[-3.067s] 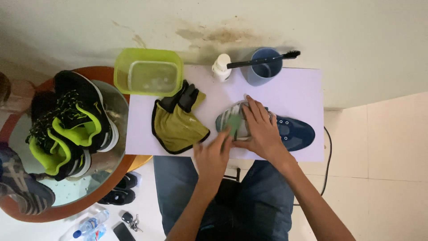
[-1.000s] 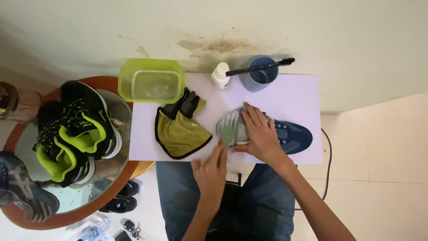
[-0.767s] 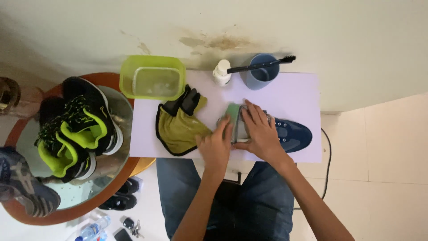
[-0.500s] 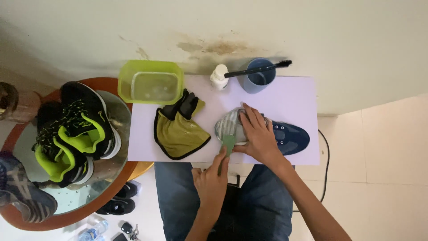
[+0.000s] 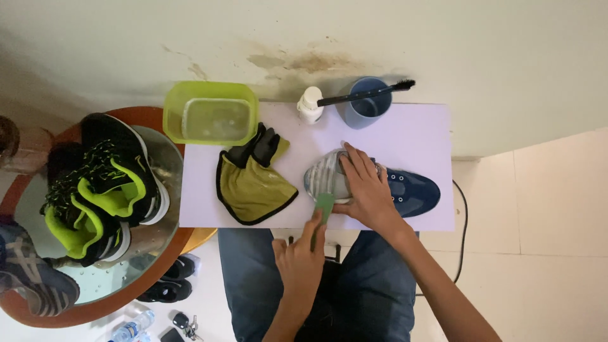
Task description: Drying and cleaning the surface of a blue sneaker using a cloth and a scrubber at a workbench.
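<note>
A dark blue shoe with a grey-white striped part lies on its side on the white board. My right hand presses down flat on the shoe's middle. My left hand is below the board's near edge and grips a small green brush whose head touches the shoe's near side. A yellow-green cloth with a dark edge lies left of the shoe, with a black glove resting on its top.
A yellow-green tub of water, a small white bottle and a blue cup holding a black brush stand along the board's far edge. Black-and-green sneakers sit on a round mirrored table at left.
My left hand moved the green brush up onto the shoe beside my right hand, then drew it back down to the shoe's near side. My right hand stayed on the shoe.
</note>
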